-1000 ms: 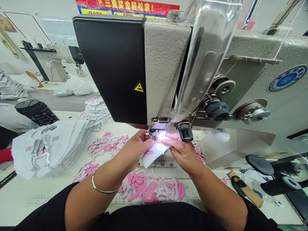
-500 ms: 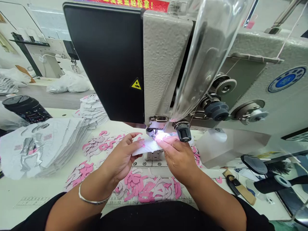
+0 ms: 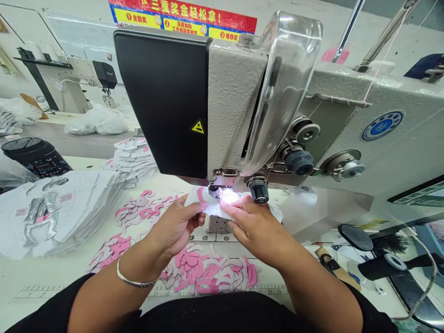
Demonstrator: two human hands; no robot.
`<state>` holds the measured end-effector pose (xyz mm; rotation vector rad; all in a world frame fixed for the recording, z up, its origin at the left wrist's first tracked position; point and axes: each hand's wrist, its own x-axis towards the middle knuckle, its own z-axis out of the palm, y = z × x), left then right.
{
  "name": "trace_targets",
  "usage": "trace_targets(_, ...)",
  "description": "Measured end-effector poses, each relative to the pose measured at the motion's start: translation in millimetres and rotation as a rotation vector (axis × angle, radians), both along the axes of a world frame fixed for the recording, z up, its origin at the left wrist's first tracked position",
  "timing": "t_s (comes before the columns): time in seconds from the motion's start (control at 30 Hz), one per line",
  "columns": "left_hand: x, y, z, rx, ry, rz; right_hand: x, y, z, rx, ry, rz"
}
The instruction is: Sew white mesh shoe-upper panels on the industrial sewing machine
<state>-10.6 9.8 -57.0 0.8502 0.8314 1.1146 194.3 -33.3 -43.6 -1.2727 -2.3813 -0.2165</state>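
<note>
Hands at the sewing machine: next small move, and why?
I'd ease the right hand slightly back from the silver metal sewing foot. Its fingertips look very close to it on the white mesh piece with a pink strip, and glare hides the exact gap. The left hand already pinches the piece's left edge.

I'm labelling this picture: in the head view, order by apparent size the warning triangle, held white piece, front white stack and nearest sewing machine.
Nearest sewing machine
Front white stack
Held white piece
Warning triangle
</note>
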Motion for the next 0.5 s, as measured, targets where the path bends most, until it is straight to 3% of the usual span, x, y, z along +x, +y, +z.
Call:
trace_targets(0.17,-1.9,3.2,-5.2,0.01,-0.02,-0.007,4.8,5.4,-7.8,-0.023,0.133,0.027)
trace_targets(0.5,-0.7,16.9,-1.8,0.024,-0.006,0.017,-16.3,2.1,-38.2,0.249,0.24,-0.013)
